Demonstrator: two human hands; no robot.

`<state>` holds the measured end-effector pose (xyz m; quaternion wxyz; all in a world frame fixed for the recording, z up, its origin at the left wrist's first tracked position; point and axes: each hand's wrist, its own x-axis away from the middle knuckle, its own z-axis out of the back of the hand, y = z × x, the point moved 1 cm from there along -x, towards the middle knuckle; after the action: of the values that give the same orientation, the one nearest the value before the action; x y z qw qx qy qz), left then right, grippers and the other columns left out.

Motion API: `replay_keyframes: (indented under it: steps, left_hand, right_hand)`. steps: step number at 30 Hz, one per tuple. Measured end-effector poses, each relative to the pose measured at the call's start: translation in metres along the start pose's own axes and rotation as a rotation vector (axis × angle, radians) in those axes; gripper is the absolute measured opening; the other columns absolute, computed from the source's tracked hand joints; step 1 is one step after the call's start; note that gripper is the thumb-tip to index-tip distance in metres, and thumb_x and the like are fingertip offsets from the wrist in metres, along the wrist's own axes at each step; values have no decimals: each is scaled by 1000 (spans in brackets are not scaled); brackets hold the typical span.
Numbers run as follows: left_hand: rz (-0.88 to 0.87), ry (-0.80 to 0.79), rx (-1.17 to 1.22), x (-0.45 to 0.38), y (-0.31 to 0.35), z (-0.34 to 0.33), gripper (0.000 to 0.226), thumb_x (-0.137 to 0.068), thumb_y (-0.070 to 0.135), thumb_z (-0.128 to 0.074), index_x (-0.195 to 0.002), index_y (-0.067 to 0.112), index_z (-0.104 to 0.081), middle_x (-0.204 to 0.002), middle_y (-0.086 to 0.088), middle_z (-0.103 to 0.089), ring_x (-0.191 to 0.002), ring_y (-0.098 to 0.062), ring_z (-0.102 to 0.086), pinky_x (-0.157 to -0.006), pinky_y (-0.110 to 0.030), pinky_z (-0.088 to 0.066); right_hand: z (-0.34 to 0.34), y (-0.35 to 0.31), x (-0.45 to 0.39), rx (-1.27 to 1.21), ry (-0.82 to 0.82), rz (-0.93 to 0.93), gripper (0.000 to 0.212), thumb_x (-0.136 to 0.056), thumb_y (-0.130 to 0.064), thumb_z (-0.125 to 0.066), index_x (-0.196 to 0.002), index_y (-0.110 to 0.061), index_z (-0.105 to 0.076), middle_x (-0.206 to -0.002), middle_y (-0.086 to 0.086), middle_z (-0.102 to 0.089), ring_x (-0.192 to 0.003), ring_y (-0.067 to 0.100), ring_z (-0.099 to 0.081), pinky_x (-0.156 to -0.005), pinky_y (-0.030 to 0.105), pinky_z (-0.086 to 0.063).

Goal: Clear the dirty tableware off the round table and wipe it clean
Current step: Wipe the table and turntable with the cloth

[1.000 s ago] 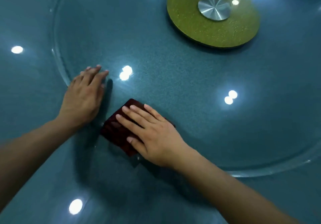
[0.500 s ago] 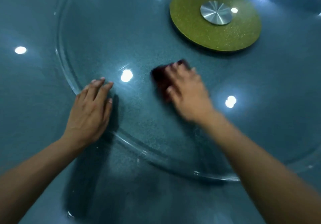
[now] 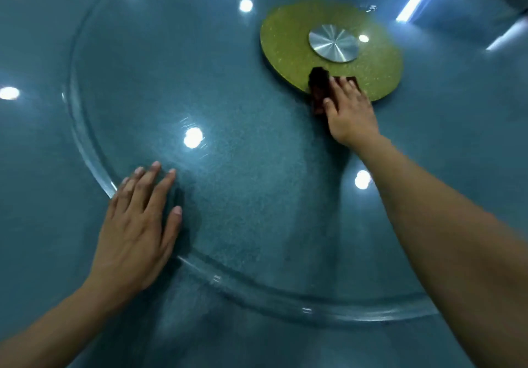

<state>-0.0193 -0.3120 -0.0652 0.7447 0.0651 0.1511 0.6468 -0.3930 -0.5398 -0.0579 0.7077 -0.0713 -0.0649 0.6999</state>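
Cloth [image 3: 317, 87], dark red: on the glass turntable [image 3: 94, 165], over the near edge of the green disc [image 3: 288, 42]. Right hand [image 3: 347, 110]: fingers straight, pressing the cloth flat. Left hand [image 3: 137, 225]: fingers spread, flat on the turntable rim, well nearer than the disc. Step, as judged: wiping; no tableware visible. Next: sweep the cloth across unwiped glass around the disc, rim braced.

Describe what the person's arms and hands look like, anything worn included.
Both forearms are bare right to the frame edge: no sleeve, glove, watch or bracelet shows. The left hand is bare too, with no ring on its fingers and short, unpainted nails. The right hand also wears nothing; its fingers are slightly blurred, so finer detail there cannot be told.
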Motion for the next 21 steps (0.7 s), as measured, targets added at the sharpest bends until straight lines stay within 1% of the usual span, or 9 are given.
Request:
replay_keyframes:
  steps: [3,5,6,8,11,13,17,19,21]
  left_hand:
    - [6,8,-20,-4,-8,-3,58,-102,38,-33,-153,10,-39,-160,-15,-34,-150,-35,-28,-124,-51,-20]
    - [-4,5,-28,-10,-19,-2,57,-103,38,-32,-153,11,-39,-160,-14,-34,-150,-34,-28,-124,-50,-19]
    - [-14,-1,-35,-15,-25,-1,57,-103,38,-32,-153,11,-39,-160,-14,-34,-150,-34,-28,-124,-49,-18]
    - [-27,-5,-59,-22,-36,0,57,-103,38,-31,-153,12,-39,-160,-14,-35,-150,-34,-28,-125,-47,-18]
    - [-31,3,-118,-36,-56,1,57,-104,39,-29,-152,12,-42,-158,-16,-38,-147,-39,-32,-122,-48,-19]
    - [-23,5,-168,-47,-71,4,57,-104,40,-29,-151,12,-44,-157,-20,-39,-142,-44,-36,-118,-53,-24]
    - [50,35,-191,-66,-82,14,49,-106,31,-41,-150,12,-43,-153,-26,-39,-133,-52,-42,-107,-63,-35]
    - [74,35,-145,-68,-73,16,49,-105,30,-42,-150,11,-41,-153,-26,-38,-133,-52,-42,-108,-63,-35]
    - [37,19,-112,-62,-54,15,55,-102,36,-36,-151,10,-40,-154,-24,-37,-136,-49,-41,-109,-61,-35]
  right_hand:
    - [4,18,-25,6,3,-169,61,-104,-45,-27,-160,-21,-16,-167,5,-11,-154,21,-7,-125,42,-3]
    - [0,-6,-11,-3,12,-108,60,-104,-43,-28,-159,-21,-18,-167,6,-13,-154,22,-9,-125,43,-3]
    - [-1,-26,5,-10,11,-14,60,-104,-43,-29,-159,-21,-20,-166,7,-16,-153,23,-12,-125,43,-3]
    - [-5,-76,55,-30,-24,277,62,-100,-44,-31,-158,-22,-26,-164,7,-24,-152,24,-18,-125,42,-4]
    - [-26,-158,170,-72,-145,707,62,-99,-44,-40,-157,-25,-28,-164,2,-26,-152,20,-17,-125,43,-5]
    - [-39,-193,230,-88,-199,857,63,-99,-43,-46,-157,-26,-28,-164,-1,-24,-153,17,-14,-124,42,-6]
    - [-37,-194,240,-132,-169,809,60,-100,-37,-45,-157,-27,-27,-165,-2,-22,-153,14,-12,-125,40,-7]
    - [-29,-166,220,-167,-179,722,58,-101,-36,-42,-157,-28,-28,-165,-3,-23,-153,13,-13,-125,40,-7]
    - [-22,-124,189,-121,-132,598,58,-100,-38,-38,-157,-29,-29,-164,-4,-25,-152,13,-15,-125,40,-7]
